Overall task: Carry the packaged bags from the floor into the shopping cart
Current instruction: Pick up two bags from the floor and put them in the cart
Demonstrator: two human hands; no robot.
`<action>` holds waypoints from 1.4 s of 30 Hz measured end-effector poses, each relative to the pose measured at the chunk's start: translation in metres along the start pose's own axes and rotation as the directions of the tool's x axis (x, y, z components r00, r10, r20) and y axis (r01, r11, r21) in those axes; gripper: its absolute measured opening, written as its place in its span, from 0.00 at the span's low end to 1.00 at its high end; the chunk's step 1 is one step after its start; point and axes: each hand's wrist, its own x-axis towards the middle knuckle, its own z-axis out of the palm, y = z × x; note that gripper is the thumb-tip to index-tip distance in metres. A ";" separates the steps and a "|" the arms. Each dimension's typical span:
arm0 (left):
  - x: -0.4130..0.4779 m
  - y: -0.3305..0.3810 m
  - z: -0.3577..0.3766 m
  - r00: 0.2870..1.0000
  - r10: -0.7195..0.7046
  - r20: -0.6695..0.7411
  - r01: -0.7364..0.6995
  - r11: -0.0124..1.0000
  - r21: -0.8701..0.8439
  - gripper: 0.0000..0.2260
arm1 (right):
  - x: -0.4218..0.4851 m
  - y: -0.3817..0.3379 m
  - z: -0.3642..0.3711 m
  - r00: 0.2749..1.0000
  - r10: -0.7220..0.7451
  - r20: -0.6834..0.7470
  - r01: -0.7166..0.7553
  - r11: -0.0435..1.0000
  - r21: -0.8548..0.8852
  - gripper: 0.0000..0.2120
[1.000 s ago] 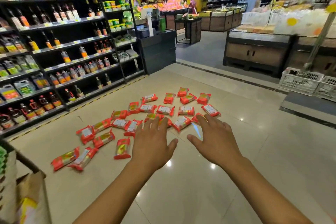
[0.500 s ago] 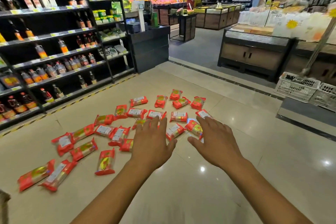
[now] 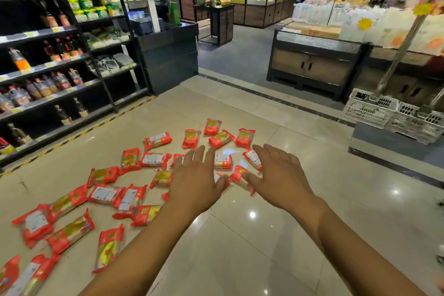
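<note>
Reaches forward with both bare arms, palms down, over a scatter of red bags (image 3: 157,139) on the glossy tiled floor (image 3: 264,235). Holds the left hand (image 3: 194,182) flat, with fingers straight and a little spread and the thumb out toward the right; grips nothing. Covers a few bags near the middle of the scatter with that hand (touching them or just above them, impossible to tell). Holds the right hand (image 3: 281,178) open as well, with fingers loosely extended, slightly bent at the tips, and the thumb pointing in toward the left one; nothing in its grasp either. Has it at the right edge of the scatter, just beside a white-labelled bag (image 3: 251,158) and partly over a red-ended bag (image 3: 236,174).

Spread across the floor from the far bunch beyond the fingertips down to the near left corner, some overlapping, some apart, several label side up, all lying flat, none lifted.

To the left, black shelves (image 3: 48,67) of bottles, blurred. Straight ahead, a dark counter (image 3: 168,55). To the right, a wooden-fronted stand (image 3: 312,67) and, nearer, white plastic crates (image 3: 370,108) on a low step.
</note>
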 end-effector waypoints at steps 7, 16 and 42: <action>0.112 0.005 0.028 0.999 -0.001 0.035 0.001 1.000 0.009 0.36 | 0.110 0.047 0.019 1.000 -0.012 0.026 0.012 1.000 0.014 0.34; 0.273 0.020 0.066 0.987 -0.052 0.153 0.043 0.997 0.060 0.35 | 0.285 0.121 0.051 0.989 -0.043 0.141 0.039 0.999 0.028 0.35; 0.578 -0.098 0.306 0.854 -0.031 0.520 0.058 0.998 -0.036 0.35 | 0.629 0.158 0.237 0.855 0.080 0.512 -0.102 0.995 0.014 0.39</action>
